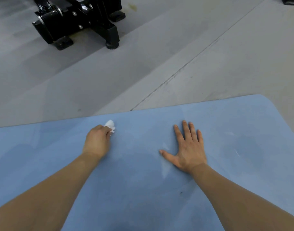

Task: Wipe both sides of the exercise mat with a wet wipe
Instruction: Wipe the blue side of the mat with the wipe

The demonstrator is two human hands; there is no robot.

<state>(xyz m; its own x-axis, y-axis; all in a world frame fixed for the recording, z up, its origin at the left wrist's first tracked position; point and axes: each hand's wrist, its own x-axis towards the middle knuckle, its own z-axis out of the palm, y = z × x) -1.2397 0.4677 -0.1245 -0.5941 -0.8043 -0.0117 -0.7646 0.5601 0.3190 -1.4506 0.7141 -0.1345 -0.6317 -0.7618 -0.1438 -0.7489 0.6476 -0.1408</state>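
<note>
On the grey floor (143, 72), a blue mat (143, 189) spread flat. Near its far edge, left hand (98, 141) curled tight round a crumpled white wipe (110, 125), pressed to the mat. Right hand (188, 147) flat, fingers spread, palm down. Beyond, black machine base (76, 22).

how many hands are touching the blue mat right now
2. The left hand, clutching a crumpled white wet wipe, sits left of centre on the blue foam exercise mat; the right hand lies flat, centre-right.
</note>
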